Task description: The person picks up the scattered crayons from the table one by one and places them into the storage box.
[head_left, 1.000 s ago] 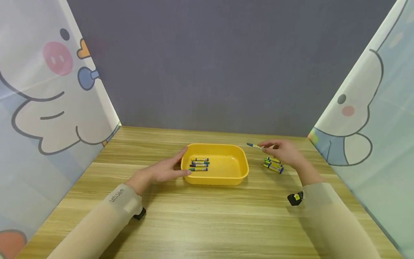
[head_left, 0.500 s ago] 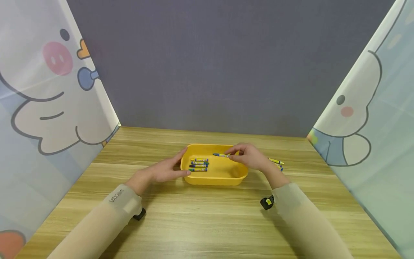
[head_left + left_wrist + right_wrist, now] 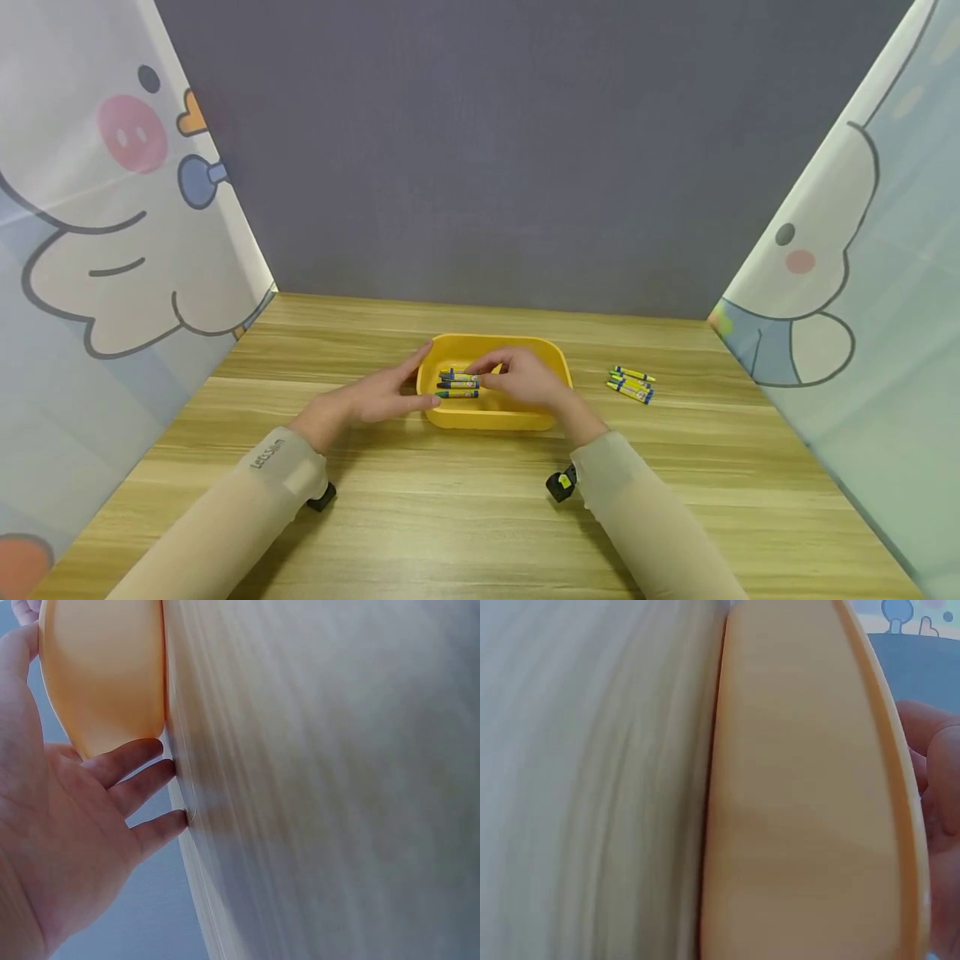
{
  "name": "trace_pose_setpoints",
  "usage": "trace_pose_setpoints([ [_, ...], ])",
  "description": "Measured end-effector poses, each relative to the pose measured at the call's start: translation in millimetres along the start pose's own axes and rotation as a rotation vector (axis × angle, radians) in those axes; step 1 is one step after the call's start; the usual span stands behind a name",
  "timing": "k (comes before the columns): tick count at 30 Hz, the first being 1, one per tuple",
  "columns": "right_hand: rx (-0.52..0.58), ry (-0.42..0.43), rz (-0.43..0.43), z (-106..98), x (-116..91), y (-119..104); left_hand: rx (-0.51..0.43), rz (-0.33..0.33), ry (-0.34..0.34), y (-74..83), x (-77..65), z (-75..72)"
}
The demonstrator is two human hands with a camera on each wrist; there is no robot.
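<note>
We see the left hand [image 3: 378, 397] at the left end of the yellow tray [image 3: 491, 420], its grip wide and loose: thumb on the near rim, fingers spread and fairly straight along the outside. From the left wrist we see those fingers against the tray's end, their tips reaching down close to the worktop [image 3: 420, 517].

The right hand [image 3: 528, 382] reaches over the tray's right part and down inside it. Its grip is narrow, thumb and forefinger nearly together, and it seems to pinch a crayon [image 3: 454, 377], though the fingers cover much of it and the right wrist view shows us mainly the tray's outer wall.

That crayon is in the left half of the tray, among other crayons [image 3: 459, 395] lying side by side, lengthwise to the tray; the nearest has a green tip, close to the left thumb. To the right of the tray, well apart from it, we see a small pile [image 3: 632, 385] of yellow-wrapped crayons on the worktop. Behind stands a dark grey wall [image 3: 480, 167], with cartoon panels [image 3: 120, 308] on both sides.
</note>
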State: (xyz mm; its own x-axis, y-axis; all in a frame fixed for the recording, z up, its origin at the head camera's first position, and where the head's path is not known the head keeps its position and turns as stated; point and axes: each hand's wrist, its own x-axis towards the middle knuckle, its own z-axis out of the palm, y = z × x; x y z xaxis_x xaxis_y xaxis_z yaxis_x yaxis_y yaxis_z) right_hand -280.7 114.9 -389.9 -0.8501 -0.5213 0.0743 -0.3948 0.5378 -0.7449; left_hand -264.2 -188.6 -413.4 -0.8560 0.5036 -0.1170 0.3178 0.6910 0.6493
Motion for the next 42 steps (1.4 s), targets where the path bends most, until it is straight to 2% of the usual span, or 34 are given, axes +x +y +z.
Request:
trace_pose_setpoints([
  [9, 0.055, 0.021, 0.038, 19, 11, 8, 0.015, -0.003, 0.003, 0.8, -0.6, 1.7],
  [17, 0.026, 0.019, 0.108, 24, 13, 8, 0.019, 0.010, 0.011, -1.0, -0.3, 0.4],
  [22, -0.031, 0.031, 0.133, 25, 14, 7, 0.013, 0.019, 0.016, -1.0, -0.6, 0.2],
  [29, -0.009, 0.016, 0.181, 26, 14, 8, -0.003, 0.031, 0.007, 0.7, 0.0, 0.2],
  [42, -0.087, 0.008, 0.169, 27, 13, 6, -0.019, 0.029, 0.003, 1.5, -0.7, 0.6],
])
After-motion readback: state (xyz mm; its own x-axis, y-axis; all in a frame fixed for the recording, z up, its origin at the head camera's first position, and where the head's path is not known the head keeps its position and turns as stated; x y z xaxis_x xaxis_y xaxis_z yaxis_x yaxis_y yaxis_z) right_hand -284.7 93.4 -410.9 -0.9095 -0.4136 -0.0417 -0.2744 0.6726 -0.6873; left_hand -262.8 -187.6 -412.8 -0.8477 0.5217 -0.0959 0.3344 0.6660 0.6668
